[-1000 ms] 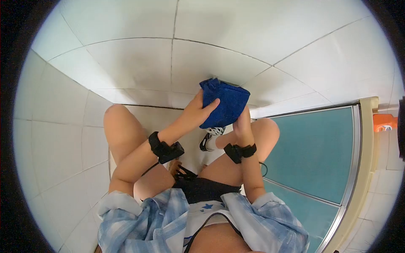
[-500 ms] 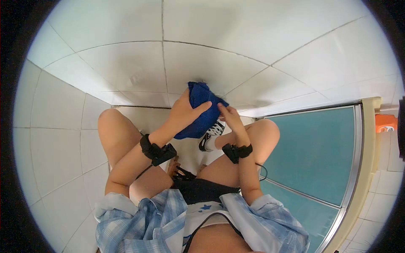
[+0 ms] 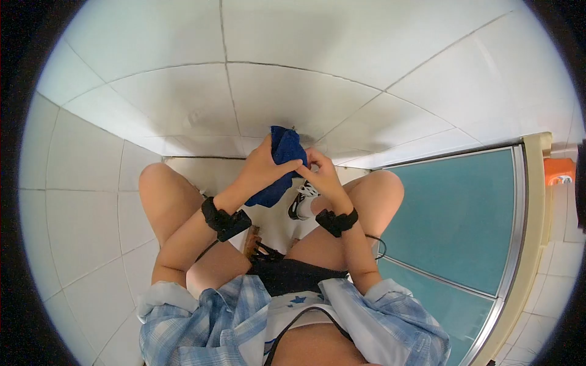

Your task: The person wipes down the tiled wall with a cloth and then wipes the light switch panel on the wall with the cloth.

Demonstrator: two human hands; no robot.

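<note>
A dark blue cloth [image 3: 287, 146] is bunched between my two hands, in front of the tiled wall. My left hand [image 3: 264, 163] grips it from the left side, thumb laid across the front and fingers hidden behind the fabric. At the cloth's right edge, my right hand [image 3: 321, 175] pinches with curled fingers, close to the left thumb tip. One loose end of the cloth hangs down below my left hand. Each wrist carries a strapped black device, one on the left [image 3: 226, 219] and one on the right [image 3: 336, 222].
White wall tiles [image 3: 152, 97] rise ahead and to the left. On the right stands a teal panel [image 3: 445, 213] in a metal frame, with an orange container [image 3: 558, 171] beyond it. My knees flank the hands, and a black-and-white shoe [image 3: 299, 204] shows below the cloth.
The cloth has become narrower, its right side gathered in. My right hand has shifted slightly left and its fingers have closed in towards my left thumb.
</note>
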